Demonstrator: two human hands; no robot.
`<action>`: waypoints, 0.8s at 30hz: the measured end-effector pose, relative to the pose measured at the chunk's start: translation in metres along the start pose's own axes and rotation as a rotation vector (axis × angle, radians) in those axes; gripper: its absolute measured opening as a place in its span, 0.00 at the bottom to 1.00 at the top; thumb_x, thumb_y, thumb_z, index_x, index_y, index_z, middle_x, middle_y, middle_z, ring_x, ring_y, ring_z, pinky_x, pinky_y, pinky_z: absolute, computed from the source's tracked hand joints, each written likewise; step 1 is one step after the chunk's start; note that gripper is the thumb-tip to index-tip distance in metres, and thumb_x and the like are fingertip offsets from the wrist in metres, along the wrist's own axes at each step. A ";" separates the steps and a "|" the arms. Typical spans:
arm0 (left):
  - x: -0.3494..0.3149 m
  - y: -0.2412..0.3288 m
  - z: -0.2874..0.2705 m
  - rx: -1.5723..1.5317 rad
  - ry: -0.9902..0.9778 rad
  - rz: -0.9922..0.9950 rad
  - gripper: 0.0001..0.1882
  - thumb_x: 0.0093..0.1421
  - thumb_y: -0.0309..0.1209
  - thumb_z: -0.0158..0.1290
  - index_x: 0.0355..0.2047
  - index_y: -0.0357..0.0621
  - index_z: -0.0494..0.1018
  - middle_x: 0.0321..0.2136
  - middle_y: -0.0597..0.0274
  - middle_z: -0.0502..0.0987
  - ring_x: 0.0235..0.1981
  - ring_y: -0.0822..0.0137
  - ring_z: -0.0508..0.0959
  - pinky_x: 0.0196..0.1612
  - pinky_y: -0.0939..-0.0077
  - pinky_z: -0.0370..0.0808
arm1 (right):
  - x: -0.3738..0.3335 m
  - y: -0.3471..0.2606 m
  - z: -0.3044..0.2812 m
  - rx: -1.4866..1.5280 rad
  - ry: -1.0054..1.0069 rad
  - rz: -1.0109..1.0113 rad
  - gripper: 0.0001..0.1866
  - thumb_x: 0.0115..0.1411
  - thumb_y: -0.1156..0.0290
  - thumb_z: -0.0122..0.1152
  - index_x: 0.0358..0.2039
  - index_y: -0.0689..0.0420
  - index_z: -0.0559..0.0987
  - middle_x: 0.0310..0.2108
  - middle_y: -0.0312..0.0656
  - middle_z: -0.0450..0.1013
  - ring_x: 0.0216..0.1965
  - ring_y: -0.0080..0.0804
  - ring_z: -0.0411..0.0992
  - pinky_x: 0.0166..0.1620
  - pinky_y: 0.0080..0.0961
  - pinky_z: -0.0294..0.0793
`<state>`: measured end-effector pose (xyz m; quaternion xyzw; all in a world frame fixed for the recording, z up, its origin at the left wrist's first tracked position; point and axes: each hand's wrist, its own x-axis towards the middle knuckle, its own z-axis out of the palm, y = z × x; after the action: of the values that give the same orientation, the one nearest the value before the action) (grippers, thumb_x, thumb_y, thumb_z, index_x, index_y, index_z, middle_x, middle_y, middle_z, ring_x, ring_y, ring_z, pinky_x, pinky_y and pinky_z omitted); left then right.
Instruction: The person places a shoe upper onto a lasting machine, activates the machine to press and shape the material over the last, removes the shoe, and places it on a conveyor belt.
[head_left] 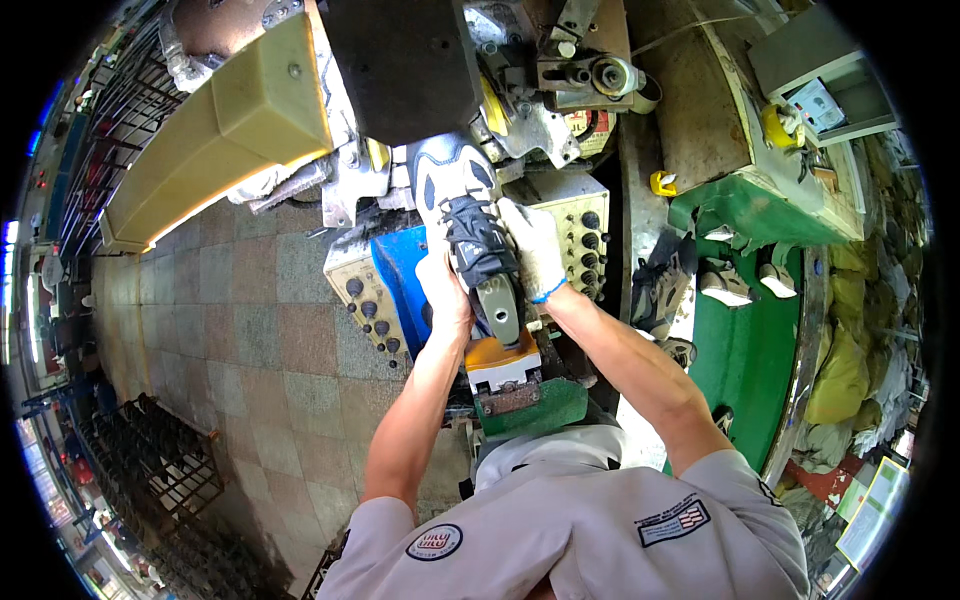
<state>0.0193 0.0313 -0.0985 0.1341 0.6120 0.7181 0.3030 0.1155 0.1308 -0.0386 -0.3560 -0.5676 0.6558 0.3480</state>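
Observation:
A white, grey and black shoe upper (pixel 462 205) with dark laces sits over a grey-green shoe last (pixel 498 308), its toe among the metal parts of a machine (pixel 400 65). From the left side my left hand (pixel 440 285) grips the upper near its heel end. On the other side my right hand (pixel 532 245), in a white glove with a blue cuff edge, is closed against the upper by the laces. The last's bare heel end points toward me, just above an orange pad (pixel 503 352) on a white block. The fingertips are partly hidden.
Panels of black knobs (pixel 582 240) flank the shoe, with a blue panel (pixel 400 265) on the left. A curved yellow guard (pixel 225 120) juts out left. To the right, several shoe uppers (pixel 727 283) lie on and beside a green conveyor (pixel 750 360). Dark racks (pixel 165 455) stand at lower left.

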 end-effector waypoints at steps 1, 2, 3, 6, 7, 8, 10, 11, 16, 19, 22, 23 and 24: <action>-0.004 -0.004 -0.001 -0.165 0.055 -0.116 0.22 0.74 0.38 0.43 0.32 0.34 0.79 0.25 0.68 0.79 0.25 0.77 0.73 0.30 0.75 0.70 | -0.004 -0.003 0.002 0.033 -0.001 0.042 0.17 0.70 0.63 0.55 0.35 0.65 0.84 0.24 0.32 0.76 0.27 0.17 0.68 0.30 0.23 0.68; -0.003 -0.006 -0.003 -0.136 0.026 -0.102 0.22 0.74 0.39 0.42 0.33 0.34 0.79 0.25 0.67 0.79 0.25 0.77 0.73 0.30 0.75 0.71 | -0.008 -0.005 0.003 0.067 -0.003 0.084 0.18 0.70 0.62 0.55 0.35 0.64 0.84 0.25 0.34 0.76 0.27 0.16 0.69 0.31 0.22 0.68; -0.005 0.001 -0.002 -0.102 -0.007 -0.093 0.22 0.75 0.39 0.42 0.34 0.34 0.79 0.25 0.67 0.79 0.26 0.76 0.74 0.31 0.75 0.71 | -0.004 -0.004 -0.003 -0.123 -0.024 0.009 0.18 0.70 0.62 0.55 0.36 0.65 0.84 0.26 0.33 0.77 0.28 0.16 0.69 0.31 0.21 0.68; -0.008 0.008 -0.005 -0.108 -0.108 -0.097 0.23 0.75 0.40 0.39 0.39 0.34 0.78 0.29 0.65 0.81 0.29 0.76 0.76 0.34 0.76 0.73 | -0.011 0.002 -0.001 -0.021 0.006 0.056 0.19 0.71 0.61 0.55 0.37 0.66 0.83 0.27 0.31 0.77 0.29 0.16 0.69 0.32 0.21 0.69; -0.006 0.008 -0.006 -0.101 -0.111 -0.105 0.23 0.75 0.40 0.39 0.40 0.34 0.78 0.30 0.64 0.81 0.30 0.75 0.76 0.35 0.76 0.73 | -0.008 0.006 -0.001 -0.043 0.011 0.021 0.19 0.70 0.60 0.56 0.37 0.65 0.84 0.28 0.30 0.77 0.30 0.17 0.70 0.33 0.21 0.70; -0.003 0.007 -0.009 -0.094 -0.112 -0.113 0.23 0.76 0.41 0.39 0.40 0.34 0.78 0.31 0.64 0.81 0.31 0.75 0.76 0.36 0.76 0.73 | -0.009 0.008 -0.001 -0.013 0.003 0.045 0.19 0.70 0.60 0.56 0.38 0.65 0.84 0.29 0.30 0.78 0.31 0.18 0.70 0.35 0.22 0.70; 0.008 0.017 -0.017 0.038 -0.124 -0.157 0.25 0.76 0.45 0.39 0.44 0.34 0.77 0.34 0.61 0.82 0.32 0.72 0.78 0.38 0.74 0.74 | -0.005 0.003 -0.003 0.040 -0.006 0.079 0.19 0.70 0.60 0.57 0.39 0.65 0.84 0.31 0.31 0.78 0.33 0.18 0.70 0.37 0.22 0.71; 0.007 0.022 -0.024 0.052 -0.118 -0.213 0.26 0.76 0.46 0.39 0.45 0.34 0.77 0.35 0.59 0.82 0.33 0.71 0.78 0.39 0.74 0.75 | -0.008 0.002 -0.001 0.146 0.060 0.146 0.20 0.70 0.57 0.56 0.35 0.63 0.84 0.29 0.29 0.76 0.33 0.17 0.69 0.37 0.21 0.68; -0.060 -0.047 -0.116 0.138 0.327 0.110 0.20 0.70 0.35 0.54 0.53 0.29 0.73 0.43 0.51 0.81 0.43 0.66 0.81 0.50 0.70 0.77 | -0.055 0.010 -0.077 0.230 0.042 0.208 0.37 0.70 0.51 0.54 0.64 0.72 0.64 0.57 0.59 0.72 0.51 0.46 0.78 0.48 0.36 0.82; -0.122 -0.092 -0.120 0.522 0.333 -0.103 0.32 0.62 0.39 0.62 0.59 0.28 0.68 0.54 0.41 0.76 0.54 0.52 0.78 0.58 0.63 0.73 | -0.103 0.024 -0.135 0.280 0.219 0.243 0.34 0.67 0.52 0.59 0.61 0.70 0.70 0.52 0.57 0.77 0.45 0.44 0.81 0.39 0.35 0.83; -0.139 -0.119 -0.107 0.799 0.249 -0.201 0.44 0.55 0.41 0.67 0.65 0.29 0.62 0.60 0.32 0.69 0.62 0.37 0.69 0.65 0.57 0.65 | -0.142 0.049 -0.173 0.385 0.234 0.303 0.33 0.66 0.54 0.61 0.60 0.69 0.69 0.51 0.56 0.77 0.45 0.48 0.80 0.39 0.39 0.83; -0.136 -0.125 -0.103 0.824 0.260 -0.088 0.43 0.53 0.41 0.68 0.62 0.30 0.63 0.57 0.34 0.71 0.59 0.37 0.69 0.63 0.54 0.66 | -0.150 0.051 -0.176 0.366 0.243 0.318 0.33 0.66 0.55 0.61 0.60 0.69 0.69 0.50 0.55 0.77 0.46 0.48 0.80 0.40 0.40 0.83; -0.132 -0.130 -0.102 0.853 0.268 0.026 0.41 0.50 0.40 0.69 0.59 0.32 0.65 0.53 0.35 0.72 0.57 0.37 0.69 0.61 0.51 0.66 | -0.160 0.052 -0.177 0.348 0.253 0.333 0.32 0.66 0.55 0.61 0.61 0.68 0.69 0.50 0.55 0.77 0.46 0.48 0.80 0.40 0.40 0.83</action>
<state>0.0999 -0.1204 -0.2222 0.1609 0.8855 0.4162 0.1295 0.3463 0.0755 -0.0964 -0.4583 -0.3318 0.7420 0.3595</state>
